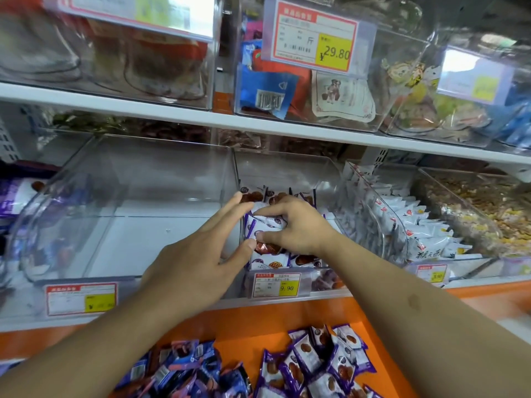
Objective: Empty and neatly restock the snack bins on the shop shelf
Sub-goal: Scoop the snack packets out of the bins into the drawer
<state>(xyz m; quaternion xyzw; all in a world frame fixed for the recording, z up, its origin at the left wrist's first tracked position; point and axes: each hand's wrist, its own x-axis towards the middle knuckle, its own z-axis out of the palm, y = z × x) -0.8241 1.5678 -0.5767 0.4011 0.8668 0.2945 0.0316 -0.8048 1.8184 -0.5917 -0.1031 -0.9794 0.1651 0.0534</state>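
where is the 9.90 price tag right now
The 9.90 price tag hangs on the front of the middle snack bin, centre of the head view, just below both hands.

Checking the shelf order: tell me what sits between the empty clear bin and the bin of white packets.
In the head view, the bin of purple snack packets, where both hands work, sits between the empty bin and the white-packet bin.

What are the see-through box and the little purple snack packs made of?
The empty bin looks like hard, clear, glossy plastic: you see the shelf through its walls, and they shine. The snack packs look like thin shiny plastic film, crinkled, with crimped ends. What is underneath the print can't be told.
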